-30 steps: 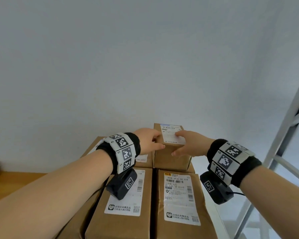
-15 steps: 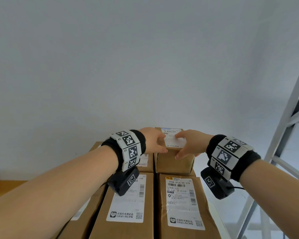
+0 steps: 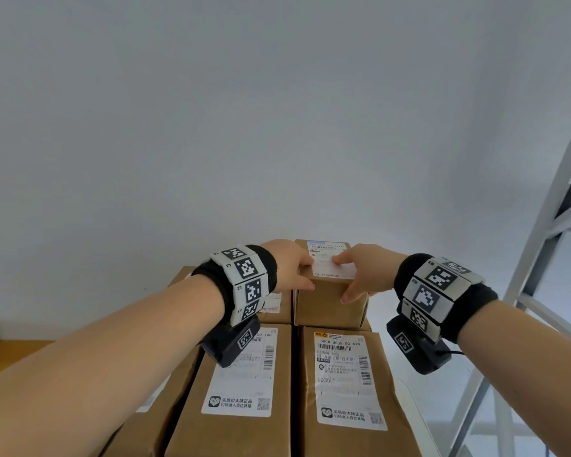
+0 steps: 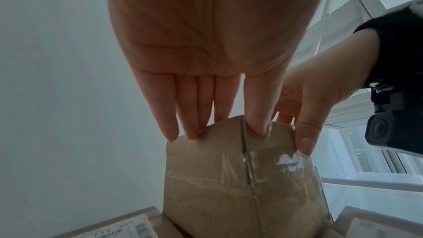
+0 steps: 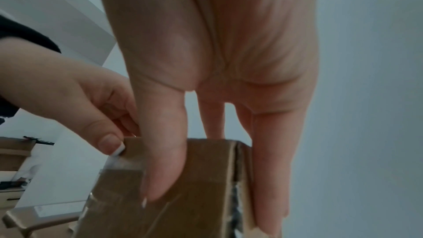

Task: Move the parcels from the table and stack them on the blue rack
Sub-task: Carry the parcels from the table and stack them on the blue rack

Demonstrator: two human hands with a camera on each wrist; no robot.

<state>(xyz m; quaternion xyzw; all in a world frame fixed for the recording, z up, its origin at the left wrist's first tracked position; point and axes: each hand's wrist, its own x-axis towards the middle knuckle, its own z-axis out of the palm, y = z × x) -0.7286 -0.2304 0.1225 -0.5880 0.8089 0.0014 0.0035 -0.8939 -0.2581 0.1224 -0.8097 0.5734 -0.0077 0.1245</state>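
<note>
A small brown parcel (image 3: 328,300) with a white label stands on top of the stacked parcels at the back. My left hand (image 3: 305,273) grips its upper left corner, the thumb (image 4: 258,122) on the near face and the fingers (image 4: 190,115) down the left side. My right hand (image 3: 346,278) grips the upper right corner, with the thumb (image 5: 164,169) on the taped near face and the fingers (image 5: 270,178) along the right side. Clear tape wraps the parcel (image 4: 228,178).
Two long labelled parcels (image 3: 244,390) (image 3: 346,390) lie side by side under my wrists, with another parcel (image 3: 276,306) behind the left one. A pale metal rack upright (image 3: 541,258) slants up on the right. A wooden surface (image 3: 10,354) shows at the far left.
Both hands have stayed on the small parcel. It has shifted only slightly and now sits squarer on the boxes below; the right thumb has come down onto its near face.
</note>
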